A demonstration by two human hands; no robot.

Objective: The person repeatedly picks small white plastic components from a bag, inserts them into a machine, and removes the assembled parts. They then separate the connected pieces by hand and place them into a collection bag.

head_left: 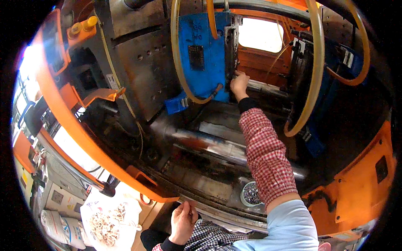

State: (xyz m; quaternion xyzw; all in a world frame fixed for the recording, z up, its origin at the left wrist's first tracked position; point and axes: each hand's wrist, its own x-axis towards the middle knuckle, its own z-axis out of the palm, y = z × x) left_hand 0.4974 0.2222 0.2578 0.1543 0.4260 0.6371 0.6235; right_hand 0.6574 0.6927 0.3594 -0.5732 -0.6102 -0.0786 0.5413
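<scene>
While the right hand (240,85) reaches past the steel bar (213,144) to the right edge of the blue block (212,62) behind it, a light, steady touch seems best, the curled left hand (182,221) staying before the bar; whether either grasps anything, I cannot tell.

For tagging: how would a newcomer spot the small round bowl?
Find the long, shiny silver metal bar. Below it, just left of the red-white checked right sleeve, sits the small, pale-rimmed round bowl, set apart by its fill of tiny grey pieces.
</scene>
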